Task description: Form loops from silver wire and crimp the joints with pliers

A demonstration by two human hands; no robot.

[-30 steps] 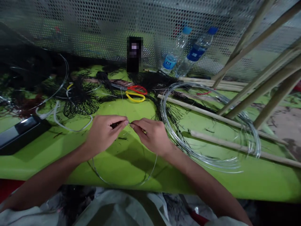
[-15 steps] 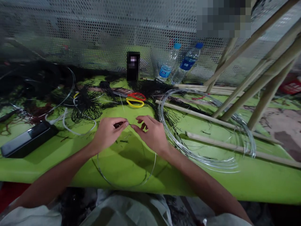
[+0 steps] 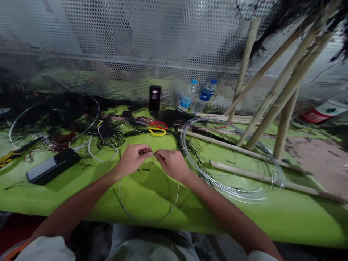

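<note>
A thin wire loop [image 3: 125, 208] hangs below my hands, over the near part of the green surface [image 3: 89, 197]. My left hand [image 3: 134, 158] is closed in a pinch on the loop's upper part, where a small dark bit shows at the fingertips. Almost touching it, my right hand [image 3: 171, 162] has its fingers pressed together at the same spot; what they grip is too small to name. Scissors with red and yellow handles [image 3: 157, 133] lie just beyond the hands.
A wire coil [image 3: 199, 174] and wooden poles [image 3: 244, 174] lie to the right. Two bottles [image 3: 185, 101] [image 3: 207, 95] stand at the back beside a dark device [image 3: 154, 103]. A black box [image 3: 53, 166] and dark netting [image 3: 110, 136] are on the left.
The fingers of my right hand, apart before, have come together at my left fingertips. The whole view has shifted, showing more of the poles' upper ends and the red-labelled container.
</note>
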